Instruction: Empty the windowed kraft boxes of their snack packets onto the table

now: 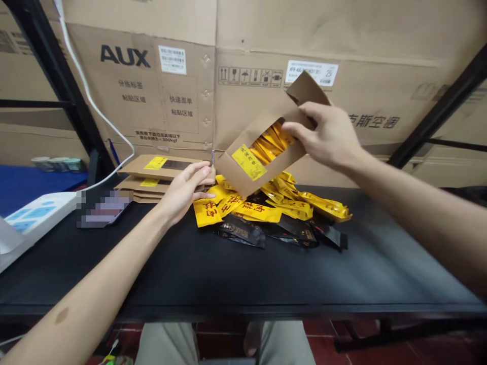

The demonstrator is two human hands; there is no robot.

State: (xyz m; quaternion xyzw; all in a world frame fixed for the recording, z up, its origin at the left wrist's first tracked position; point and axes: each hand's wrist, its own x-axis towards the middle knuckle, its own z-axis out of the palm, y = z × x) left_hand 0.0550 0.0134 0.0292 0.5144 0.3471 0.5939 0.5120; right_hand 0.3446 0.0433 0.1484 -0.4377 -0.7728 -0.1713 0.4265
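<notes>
A brown cardboard box (236, 147) with a window and a yellow label is tilted in the air, its upper end flap raised. Yellow sachets (272, 142) show through the window. My right hand (327, 134) is closed on the box's upper right end. Below it lies a heap of yellow sachets (262, 212), with black sachets (241, 230) along its front. My left hand (186, 190) reaches to the heap's left edge, its fingers stretched out and apart. Close behind it are stacked flattened boxes (140, 165); whether the fingertips touch a box or sachet I cannot tell.
A white power strip (38, 218) and a blurred-out flat item (104, 208) lie on the left of the black table (243, 279). Small tubs (57, 163) stand on a blue surface farther left. Large cardboard sheets (258, 30) form the back wall, between black metal struts (437, 101).
</notes>
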